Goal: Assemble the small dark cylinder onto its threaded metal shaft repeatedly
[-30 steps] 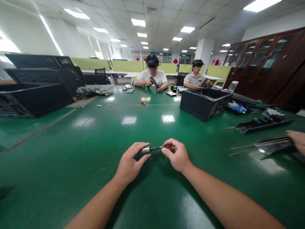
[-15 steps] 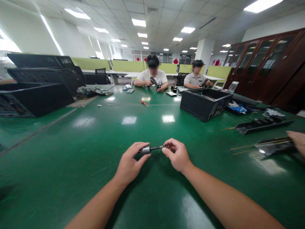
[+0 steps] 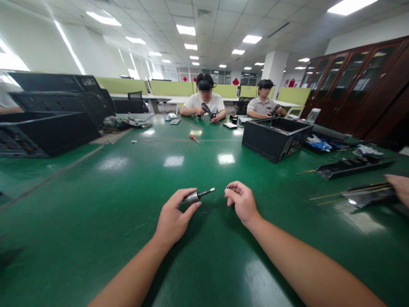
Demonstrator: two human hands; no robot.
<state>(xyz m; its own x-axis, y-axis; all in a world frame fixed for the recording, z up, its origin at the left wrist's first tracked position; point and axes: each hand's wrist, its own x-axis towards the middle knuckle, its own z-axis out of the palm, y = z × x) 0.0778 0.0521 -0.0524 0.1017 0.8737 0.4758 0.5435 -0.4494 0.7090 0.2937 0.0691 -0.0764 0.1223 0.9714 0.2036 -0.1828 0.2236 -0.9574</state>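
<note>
My left hand (image 3: 175,217) is closed around a small motor (image 3: 193,197), a silver cylinder with a thin dark shaft ending in a bright tip. The shaft points to the right and slightly upward. Just past that tip, my right hand (image 3: 242,201) has its thumb and fingers pinched together on a small metal part (image 3: 228,189), mostly hidden by the fingers. The part and the shaft tip are apart, with a short gap of green table between them. Both hands are held over the green tabletop (image 3: 137,187).
An orange screwdriver (image 3: 193,137) lies farther back. Open black computer cases (image 3: 265,138) stand right and left. Metal trays with thin rods (image 3: 358,198) are at the right, near another person's hand (image 3: 399,185). Two people (image 3: 204,104) with power drills sit across the table.
My right hand has drawn away to the right from the motor's shaft, baring its tip. The shaft has tilted slightly upward in my left hand, which has hardly moved.
</note>
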